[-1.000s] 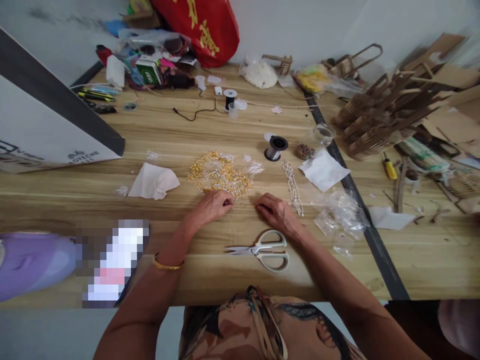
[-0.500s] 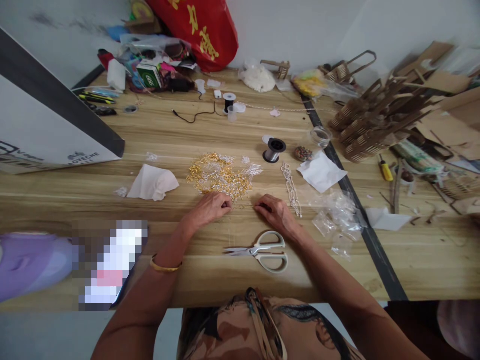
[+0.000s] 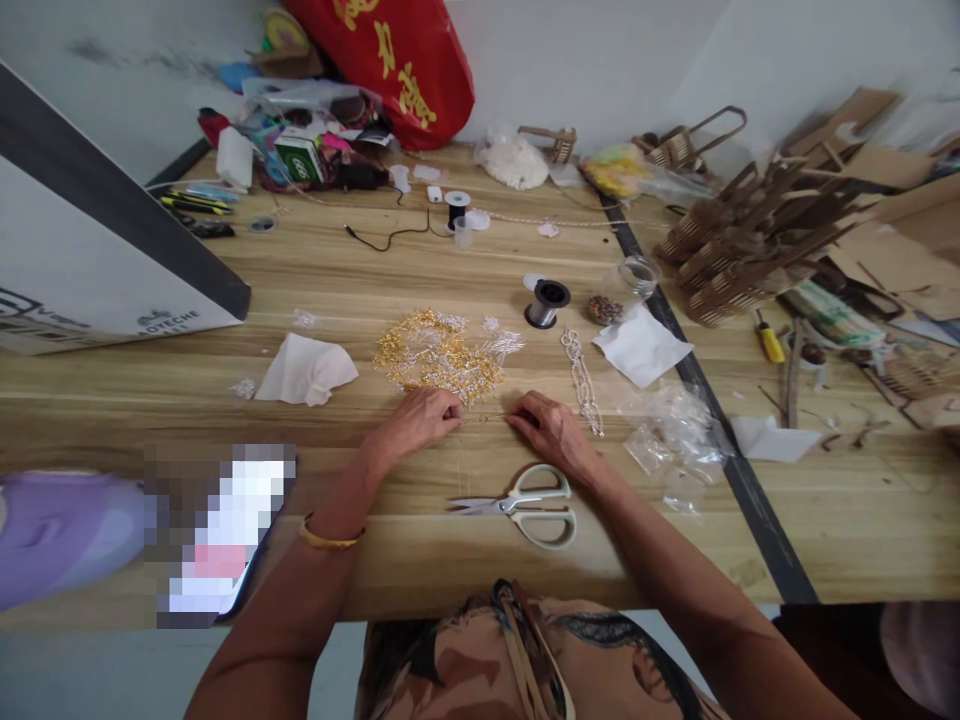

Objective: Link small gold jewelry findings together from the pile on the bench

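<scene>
My left hand (image 3: 426,418) is closed in a pinch just in front of a loose pile of gold and clear beaded strands (image 3: 435,350). Across from it, my right hand (image 3: 551,428) pinches too, its fingers bent toward the left hand. Between the fingertips runs a thin wire with tiny gold beads (image 3: 484,417), very fine and hard to make out. Scissors with pale handles (image 3: 525,506) lie slightly open on the wooden table (image 3: 405,550), below the hands. Right of my right hand rests a silvery beaded chain (image 3: 581,380).
A spool of silver wire (image 3: 547,302) stands behind the hands. White paper (image 3: 643,345) and clear plastic bags (image 3: 679,435) lie to the right. At left are a crumpled tissue (image 3: 306,370) and a phone (image 3: 232,530). Small woven baskets (image 3: 720,240) stack at the far right.
Both hands stay almost in place. The thin strand between them looks a little straighter, and the whole view has shifted very slightly.
</scene>
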Tool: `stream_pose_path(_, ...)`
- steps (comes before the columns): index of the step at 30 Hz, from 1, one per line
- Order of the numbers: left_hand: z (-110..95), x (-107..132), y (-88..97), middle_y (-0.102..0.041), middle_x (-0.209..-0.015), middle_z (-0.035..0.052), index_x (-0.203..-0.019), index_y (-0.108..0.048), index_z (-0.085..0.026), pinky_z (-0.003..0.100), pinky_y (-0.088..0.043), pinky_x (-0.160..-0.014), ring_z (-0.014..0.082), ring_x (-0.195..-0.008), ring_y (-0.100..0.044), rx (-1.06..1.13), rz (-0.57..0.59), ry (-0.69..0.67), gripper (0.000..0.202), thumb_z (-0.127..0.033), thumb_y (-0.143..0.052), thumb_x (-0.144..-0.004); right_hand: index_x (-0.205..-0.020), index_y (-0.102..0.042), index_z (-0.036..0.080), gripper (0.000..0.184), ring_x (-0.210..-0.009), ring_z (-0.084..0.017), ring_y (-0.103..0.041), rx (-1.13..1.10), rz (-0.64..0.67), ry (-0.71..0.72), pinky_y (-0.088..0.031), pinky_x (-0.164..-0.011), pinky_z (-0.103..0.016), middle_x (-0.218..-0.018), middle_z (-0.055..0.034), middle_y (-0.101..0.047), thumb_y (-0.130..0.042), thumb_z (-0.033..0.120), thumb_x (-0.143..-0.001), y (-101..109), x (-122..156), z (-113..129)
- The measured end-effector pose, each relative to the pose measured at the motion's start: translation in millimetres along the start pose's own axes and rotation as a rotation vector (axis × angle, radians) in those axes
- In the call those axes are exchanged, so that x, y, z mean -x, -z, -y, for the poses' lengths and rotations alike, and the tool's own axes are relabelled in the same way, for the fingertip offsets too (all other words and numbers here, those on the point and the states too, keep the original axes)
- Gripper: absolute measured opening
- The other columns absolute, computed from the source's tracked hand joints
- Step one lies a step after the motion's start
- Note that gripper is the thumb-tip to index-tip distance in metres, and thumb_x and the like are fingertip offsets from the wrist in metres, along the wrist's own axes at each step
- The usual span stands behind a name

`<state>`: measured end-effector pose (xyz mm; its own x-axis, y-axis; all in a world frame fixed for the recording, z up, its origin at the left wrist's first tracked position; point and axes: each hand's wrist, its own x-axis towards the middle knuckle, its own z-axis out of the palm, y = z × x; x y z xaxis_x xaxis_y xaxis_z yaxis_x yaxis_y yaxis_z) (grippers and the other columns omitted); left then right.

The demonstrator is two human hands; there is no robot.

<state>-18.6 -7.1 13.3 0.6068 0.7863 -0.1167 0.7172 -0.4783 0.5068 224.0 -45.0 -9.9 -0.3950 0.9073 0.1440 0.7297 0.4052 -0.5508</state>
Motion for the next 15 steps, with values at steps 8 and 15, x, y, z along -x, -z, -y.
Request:
stream_pose_path(8, 0.5, 1.1, 3.7, -0.066, -0.071, 0.0019, -0.074, -0.065, -0.016, 0.022, -0.036, -0.06, 0.0129, -0.064, -0.057, 0.047, 0.032, -0.016, 0.01, -0.017, -0.056, -0.077, -0.086, -0.057, 0.019, 0.008, -0.071, -0.015, -0.057, -0.003, -0.004, 0.007, -0.042, -0.067, -0.026, -0.082, -0.0036, -0.06, -0.054, 0.026, -0.089, -0.4, 0.0, -2.0)
stream_pose_path(15, 1.3, 2.0, 4.8, -0.065, -0.069, 0.0007, -0.072, -0.064, -0.016, 0.021, -0.036, -0.061, 0.0117, -0.064, -0.056, 0.056, 0.028, -0.042, 0.011, -0.013, -0.054, -0.075, -0.088, -0.058, 0.019, 0.008, -0.073, -0.015, -0.057, -0.002, 0.017, 0.021, -0.043, -0.069, -0.026, -0.083, -0.0041, -0.06, -0.051, 0.022, -0.09, 1.9, -0.4, -1.5)
